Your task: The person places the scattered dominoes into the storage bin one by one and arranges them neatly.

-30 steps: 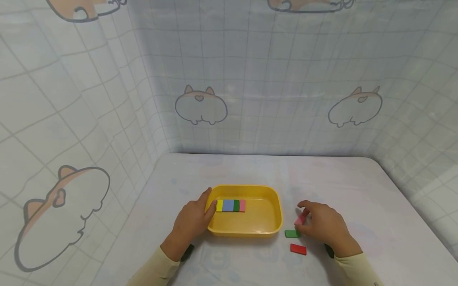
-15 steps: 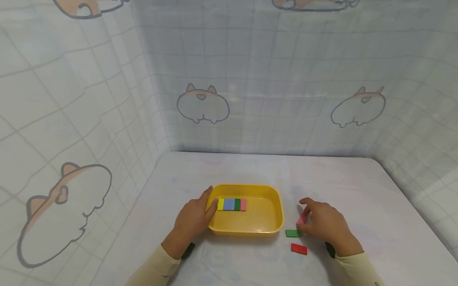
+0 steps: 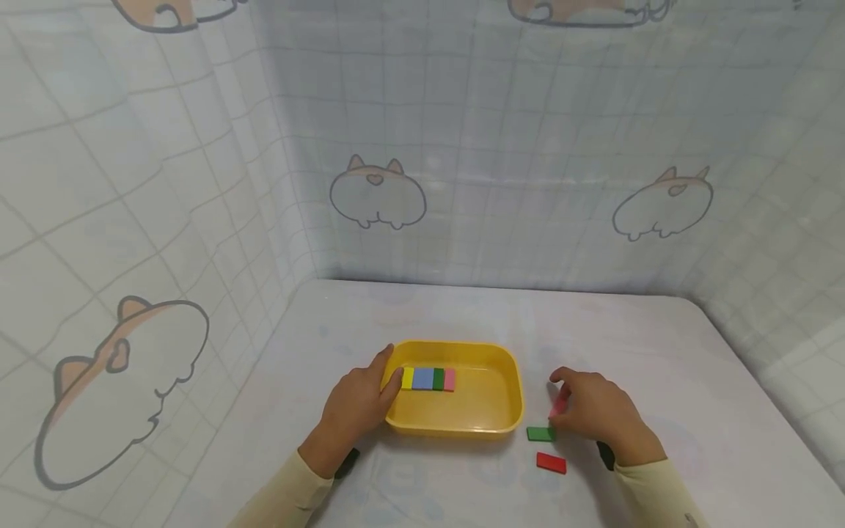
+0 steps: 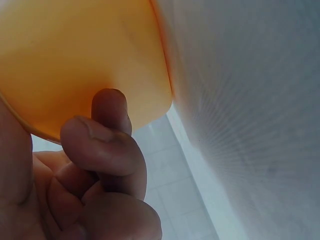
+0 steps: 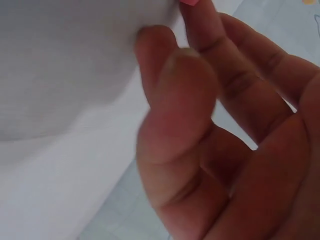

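In the head view a yellow plastic tray (image 3: 487, 400) sits on the table. My left hand (image 3: 359, 401) grips its left rim, thumb over the edge; the left wrist view has curled fingers (image 4: 107, 150) against the tray's outer wall (image 4: 75, 60). Inside the tray lies a row of flat tiles: yellow (image 3: 408, 378), blue (image 3: 423, 379), dark green (image 3: 439, 379) and pink (image 3: 450, 380). Right of the tray my right hand (image 3: 599, 409) pinches another pink tile (image 3: 560, 405), tilted, close over the table. Only a corner of that pink tile (image 5: 189, 2) shows in the right wrist view.
A green tile (image 3: 540, 434) lies just below the right hand's thumb, and a red tile (image 3: 551, 463) is nearer the front. White cloth with grid lines and cartoon animals (image 3: 378, 192) hangs behind the table (image 3: 409, 308) and along both sides.
Both hands keep their places, the left at the tray rim and the right at the pink tile, which has tilted slightly more upright. The view has shifted slightly.
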A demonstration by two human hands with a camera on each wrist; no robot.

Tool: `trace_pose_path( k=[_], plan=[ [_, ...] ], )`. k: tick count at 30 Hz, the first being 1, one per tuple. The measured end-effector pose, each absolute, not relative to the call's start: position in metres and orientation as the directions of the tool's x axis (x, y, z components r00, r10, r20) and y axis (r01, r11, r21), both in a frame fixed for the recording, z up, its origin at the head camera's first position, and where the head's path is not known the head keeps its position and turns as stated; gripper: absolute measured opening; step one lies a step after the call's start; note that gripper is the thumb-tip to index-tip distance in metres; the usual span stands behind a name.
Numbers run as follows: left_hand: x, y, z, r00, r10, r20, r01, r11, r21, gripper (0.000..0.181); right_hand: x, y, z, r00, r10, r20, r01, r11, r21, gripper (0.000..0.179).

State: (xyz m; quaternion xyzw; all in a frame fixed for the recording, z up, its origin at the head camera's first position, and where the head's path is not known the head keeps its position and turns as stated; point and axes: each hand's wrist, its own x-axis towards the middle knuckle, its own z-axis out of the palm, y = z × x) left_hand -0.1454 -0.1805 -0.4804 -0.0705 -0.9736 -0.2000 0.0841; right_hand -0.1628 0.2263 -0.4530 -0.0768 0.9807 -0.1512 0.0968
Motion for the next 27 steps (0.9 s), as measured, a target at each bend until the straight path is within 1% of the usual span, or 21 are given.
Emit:
trace_pose_path(
  k=[9, 14, 19, 24, 27],
  plan=[
    [-0.144, -0.182, -0.48, -0.977, 0.101, 0.188, 0.168, 0.907, 0.387, 0.063, -0.174, 0.217, -0.445, -0.947, -0.171, -0.272, -0.08, 0.946, -0.315, 0.063],
    [-0.143, -0.182, -0.479, -0.973, 0.112, 0.204, 0.184, 0.905, 0.384, 0.062, -0.176, 0.213, -0.438, -0.943, -0.171, -0.284, -0.075, 0.944, -0.32, 0.064],
    [-0.143, -0.182, -0.48, -0.972, 0.115, 0.204, 0.188, 0.902, 0.389, 0.063, -0.179, 0.209, -0.434, -0.958, -0.192, -0.213, -0.115, 0.938, -0.327, 0.067],
    [-0.143, -0.184, -0.484, -0.967, 0.12, 0.225, 0.202, 0.899, 0.388, 0.063, -0.184, 0.203, -0.427, -0.974, -0.197, -0.115, -0.146, 0.925, -0.35, 0.07],
    [-0.145, -0.185, -0.487, -0.963, 0.126, 0.239, 0.214, 0.896, 0.39, 0.062, -0.185, 0.198, -0.418, -0.979, -0.201, -0.033, -0.175, 0.915, -0.364, 0.066]
  ],
)
